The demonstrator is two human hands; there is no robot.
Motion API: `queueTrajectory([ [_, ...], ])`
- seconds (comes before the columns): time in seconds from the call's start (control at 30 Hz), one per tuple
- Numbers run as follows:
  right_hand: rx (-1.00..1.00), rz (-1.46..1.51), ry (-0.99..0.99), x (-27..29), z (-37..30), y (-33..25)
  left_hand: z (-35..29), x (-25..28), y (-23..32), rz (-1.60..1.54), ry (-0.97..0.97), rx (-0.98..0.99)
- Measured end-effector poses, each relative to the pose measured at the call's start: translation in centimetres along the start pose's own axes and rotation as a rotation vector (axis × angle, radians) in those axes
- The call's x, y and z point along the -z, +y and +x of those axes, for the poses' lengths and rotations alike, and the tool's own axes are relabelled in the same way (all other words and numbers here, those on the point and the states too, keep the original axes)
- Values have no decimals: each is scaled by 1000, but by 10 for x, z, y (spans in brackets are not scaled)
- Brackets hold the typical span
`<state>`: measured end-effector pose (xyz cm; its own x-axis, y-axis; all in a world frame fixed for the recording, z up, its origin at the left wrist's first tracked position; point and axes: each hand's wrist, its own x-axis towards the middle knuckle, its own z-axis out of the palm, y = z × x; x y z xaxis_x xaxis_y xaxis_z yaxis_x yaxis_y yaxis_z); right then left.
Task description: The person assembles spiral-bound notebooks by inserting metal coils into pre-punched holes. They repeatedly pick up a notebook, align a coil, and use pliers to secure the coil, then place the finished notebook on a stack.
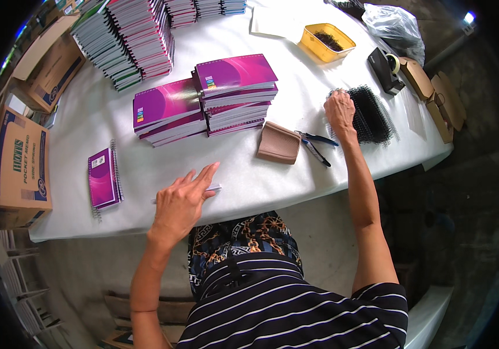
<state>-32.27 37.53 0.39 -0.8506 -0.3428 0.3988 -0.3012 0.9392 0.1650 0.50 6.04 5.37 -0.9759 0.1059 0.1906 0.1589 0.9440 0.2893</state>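
My left hand (pixel 178 205) is above the table's near edge, its fingers stretched forward and its thumb below them. A thin white notepad (pixel 214 187), seen almost edge-on, pokes out on both sides of this hand, mostly hidden by it. Off to the right, my right hand (pixel 340 110) is pinched at the left edge of a pile of black spiral binding coils (pixel 371 116); its fingertips are partly hidden. A purple spiral notepad (pixel 103 179) lies left of my left hand. Stacks of purple punched notepads (pixel 235 75) stand farther back.
A brown curved block (pixel 279 143) and blue-handled pliers (pixel 318 148) lie between my hands. Beyond are a yellow tub (pixel 322 49) of black bits, a tape dispenser (pixel 386 71) and an opened carton (pixel 441 104). Tall notebook stacks (pixel 139 38) and cardboard boxes (pixel 21 163) stand left.
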Motion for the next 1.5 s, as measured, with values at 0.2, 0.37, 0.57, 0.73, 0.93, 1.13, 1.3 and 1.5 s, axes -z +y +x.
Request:
queueTrajectory([
  [0.2,92,598,45,68,-7,-14,6,9,-7,-39,-97,111],
  [0.37,395,1242,-390,153,-76,-134,4,6,-12,6,-10,104],
  [0.57,436,1248,-509,135,-93,-177,7,1,-14,92,66,2],
  [0.73,545,1275,-644,130,-83,-171,5,-3,-19,67,80,-3],
  [0.93,765,1073,-648,127,-74,-168,7,1,-17,35,60,9],
  [1.13,692,929,-651,144,-81,-171,6,-1,-18,34,53,37],
  [1.3,793,795,-301,153,-92,-184,9,3,-12,31,107,7],
  [1.5,864,1056,-541,150,-85,-170,5,15,-11,-117,-82,35],
])
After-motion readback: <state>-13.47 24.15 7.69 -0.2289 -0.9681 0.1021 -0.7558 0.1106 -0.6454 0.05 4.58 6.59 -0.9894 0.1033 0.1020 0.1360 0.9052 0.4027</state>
